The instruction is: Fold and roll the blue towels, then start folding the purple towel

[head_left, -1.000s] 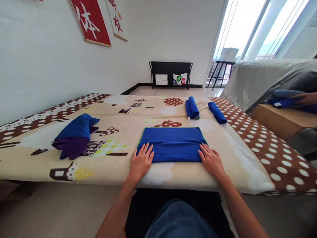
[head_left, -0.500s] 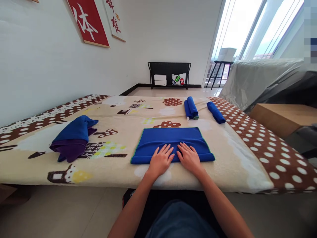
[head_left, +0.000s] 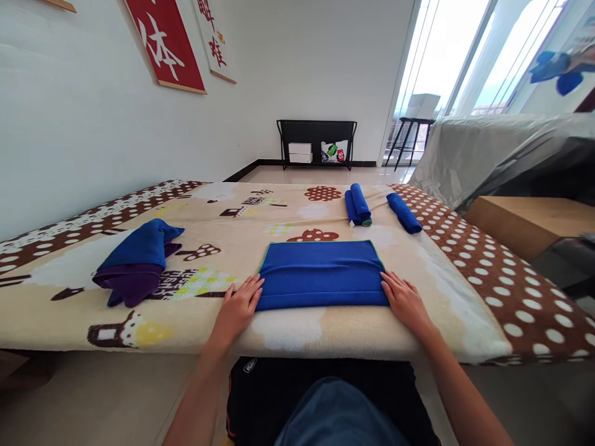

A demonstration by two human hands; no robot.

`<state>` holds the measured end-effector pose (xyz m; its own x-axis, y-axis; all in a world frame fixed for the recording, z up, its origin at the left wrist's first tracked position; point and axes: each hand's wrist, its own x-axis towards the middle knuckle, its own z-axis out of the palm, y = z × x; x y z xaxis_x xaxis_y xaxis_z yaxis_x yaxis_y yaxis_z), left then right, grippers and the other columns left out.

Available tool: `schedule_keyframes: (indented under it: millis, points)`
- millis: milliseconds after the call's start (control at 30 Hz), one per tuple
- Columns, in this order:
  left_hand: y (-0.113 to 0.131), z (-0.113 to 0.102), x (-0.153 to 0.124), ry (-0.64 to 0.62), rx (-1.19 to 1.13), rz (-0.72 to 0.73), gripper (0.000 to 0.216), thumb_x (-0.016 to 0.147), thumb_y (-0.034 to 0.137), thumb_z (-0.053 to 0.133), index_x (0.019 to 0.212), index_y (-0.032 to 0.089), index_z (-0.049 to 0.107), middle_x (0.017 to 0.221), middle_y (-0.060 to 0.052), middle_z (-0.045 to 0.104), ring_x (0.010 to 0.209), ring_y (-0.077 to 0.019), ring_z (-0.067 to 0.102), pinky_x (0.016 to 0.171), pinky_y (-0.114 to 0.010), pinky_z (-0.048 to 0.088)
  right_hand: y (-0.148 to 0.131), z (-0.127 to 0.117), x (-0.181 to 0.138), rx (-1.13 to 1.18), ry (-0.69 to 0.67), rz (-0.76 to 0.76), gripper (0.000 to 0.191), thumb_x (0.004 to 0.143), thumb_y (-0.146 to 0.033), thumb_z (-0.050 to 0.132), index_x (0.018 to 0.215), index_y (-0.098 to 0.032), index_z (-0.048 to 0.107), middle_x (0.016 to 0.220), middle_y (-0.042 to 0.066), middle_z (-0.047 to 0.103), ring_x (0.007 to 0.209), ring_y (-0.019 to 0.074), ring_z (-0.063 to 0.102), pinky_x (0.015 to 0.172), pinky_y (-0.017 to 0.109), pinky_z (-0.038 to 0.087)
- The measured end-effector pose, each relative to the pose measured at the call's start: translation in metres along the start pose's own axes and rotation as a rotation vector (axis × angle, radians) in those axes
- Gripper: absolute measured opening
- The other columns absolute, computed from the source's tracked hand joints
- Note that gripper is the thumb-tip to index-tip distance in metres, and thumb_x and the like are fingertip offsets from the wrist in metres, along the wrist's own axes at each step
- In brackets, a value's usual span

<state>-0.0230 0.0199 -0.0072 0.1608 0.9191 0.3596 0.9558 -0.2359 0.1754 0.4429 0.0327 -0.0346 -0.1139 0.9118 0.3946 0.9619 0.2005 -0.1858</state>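
Observation:
A blue towel point(head_left: 320, 272), folded into a flat rectangle, lies near the front edge of the patterned blanket point(head_left: 260, 229). My left hand point(head_left: 239, 308) rests flat at the towel's left end, fingers spread and touching its edge. At the right end lies my right hand point(head_left: 405, 300), also flat and open, fingertips against the cloth. Neither hand holds anything.
A loose heap of blue and purple towels point(head_left: 137, 260) sits to the left. Two rolled blue towels point(head_left: 357, 204) and a third roll point(head_left: 403, 212) lie at the back right. A wooden table point(head_left: 530, 220) stands to the right. Another person's hand with a blue cloth point(head_left: 555, 67) shows at top right.
My hands slid apart from the middle of the towel to its two ends, flattening it. The other person's blue cloth has come into view at the top right.

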Motion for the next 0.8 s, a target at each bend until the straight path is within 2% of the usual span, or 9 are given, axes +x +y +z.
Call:
schedule_keyframes:
  millis: [133, 233, 333, 467, 567, 800]
  points:
    - [-0.013, -0.01, -0.011, 0.211, -0.021, 0.031, 0.037, 0.1, 0.037, 0.043, 0.127, 0.025, 0.066, 0.137, -0.009, 0.063, 0.132, -0.0269, 0.054, 0.113, -0.051, 0.038, 0.019, -0.008, -0.011, -0.021, 0.078, 0.032, 0.045, 0.104, -0.04, 0.032, 0.135, -0.02, 0.058, 0.142, 0.01, 0.057, 0.134, 0.0253, 0.051, 0.108, 0.045, 0.04]
    - [-0.005, -0.024, -0.02, 0.304, -0.068, 0.103, 0.032, 0.099, 0.032, 0.046, 0.124, 0.025, 0.066, 0.132, -0.007, 0.065, 0.127, -0.0251, 0.057, 0.111, -0.046, 0.042, 0.02, -0.019, -0.017, 0.034, 0.171, -0.028, 0.042, 0.103, -0.04, 0.038, 0.133, -0.02, 0.059, 0.142, 0.011, 0.056, 0.128, 0.0266, 0.054, 0.106, 0.046, 0.04]
    - [0.01, -0.035, -0.028, 0.254, -0.113, 0.223, 0.03, 0.098, 0.025, 0.048, 0.123, 0.026, 0.065, 0.126, -0.004, 0.068, 0.123, -0.0221, 0.059, 0.11, -0.042, 0.044, 0.011, -0.03, -0.024, 0.137, 0.196, -0.208, 0.038, 0.1, -0.034, 0.044, 0.134, -0.023, 0.058, 0.141, 0.007, 0.058, 0.128, 0.0236, 0.054, 0.106, 0.042, 0.04]
    - [0.023, -0.033, -0.033, 0.124, -0.09, 0.337, 0.035, 0.095, 0.02, 0.048, 0.126, 0.025, 0.064, 0.127, -0.003, 0.068, 0.119, -0.0206, 0.061, 0.109, -0.039, 0.045, 0.001, -0.035, -0.031, 0.185, 0.077, -0.368, 0.041, 0.096, -0.023, 0.046, 0.135, -0.026, 0.058, 0.136, 0.005, 0.062, 0.125, 0.0211, 0.057, 0.104, 0.04, 0.042]
    - [0.022, -0.024, -0.033, 0.073, -0.075, 0.309, 0.038, 0.093, 0.018, 0.046, 0.126, 0.024, 0.064, 0.126, -0.004, 0.068, 0.116, -0.0216, 0.063, 0.106, -0.04, 0.047, 0.002, -0.029, -0.032, 0.162, 0.023, -0.369, 0.045, 0.093, -0.02, 0.045, 0.135, -0.026, 0.06, 0.131, 0.006, 0.065, 0.119, 0.0219, 0.061, 0.102, 0.041, 0.042]
    - [0.02, -0.016, -0.021, 0.036, -0.106, 0.219, 0.038, 0.087, 0.013, 0.045, 0.116, 0.023, 0.067, 0.116, -0.005, 0.071, 0.108, -0.0226, 0.064, 0.101, -0.042, 0.047, 0.002, -0.018, -0.022, 0.137, 0.042, -0.308, 0.038, 0.091, -0.019, 0.047, 0.12, -0.028, 0.069, 0.12, 0.003, 0.071, 0.111, 0.0203, 0.065, 0.102, 0.042, 0.039]
